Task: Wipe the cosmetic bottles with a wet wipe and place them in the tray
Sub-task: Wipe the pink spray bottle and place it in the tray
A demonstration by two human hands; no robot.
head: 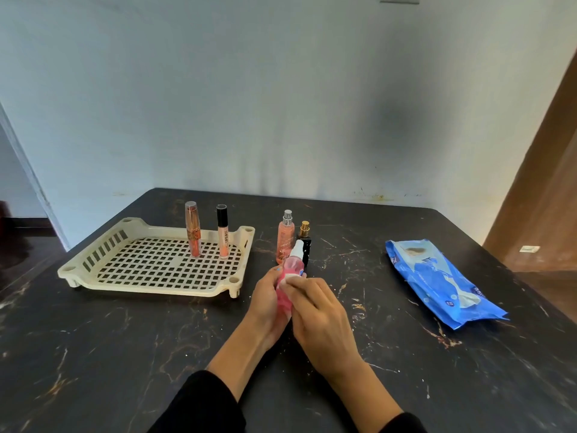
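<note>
Both hands meet just above the table (125,354), sleeves dark at the wrists. Her left hand (268,303) curls round the lower body of a pink bottle (292,267), tilted away from her, white spray top (298,248) pointing at the far bottles. Her right hand (318,310) pinches a white wipe (288,281) against the bottle's side, fingers folded over it. It looks like light, stiff clear plastic, likely slick once damp, so I'd say the firm hold belongs low on the body, not on the narrow top, which could pop or spray. Just beyond stand 2 unwiped bottles, a peach spray (284,237) and a black one with a gold cap (304,242), touching or nearly so; both seem tall enough to tip easily. Left of them sits the tray (93,270), with 2 slim tubes (193,229) upright at its far side. Well to the right lies the blue wipe pack (437,282).
</note>
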